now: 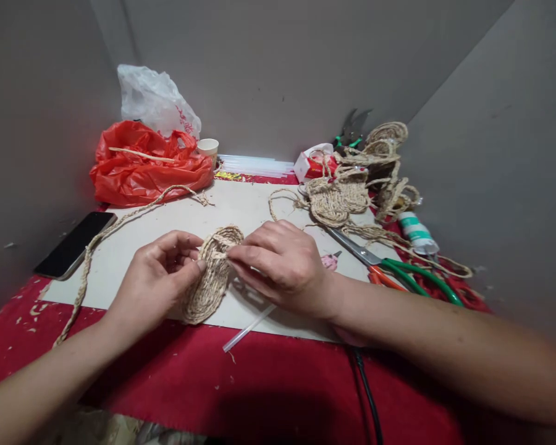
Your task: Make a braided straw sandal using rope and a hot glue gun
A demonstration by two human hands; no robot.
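A small woven straw sandal (208, 287) of coiled braid is tilted up above the near edge of the white board (143, 272). My left hand (160, 269) grips its left edge, thumb on the near face and fingers curled behind. From the right, my right hand (278, 259) pinches a straw strand near the sandal's upper part; its fingertips partly hide the strand. Below my right hand lies a clear glue stick (249, 329), its upper end hidden by the hand; the pink tool (330, 262) beyond is mostly covered.
Finished-looking woven straw pieces (338, 199) are heaped at the right, beside green-handled scissors (389, 266) and a white-and-green bottle (417, 233). A phone (76, 244), a long straw braid (87, 259) and a red plastic bag (143, 167) occupy the left. Glue sticks (254, 165) and a paper cup (208, 148) stand behind.
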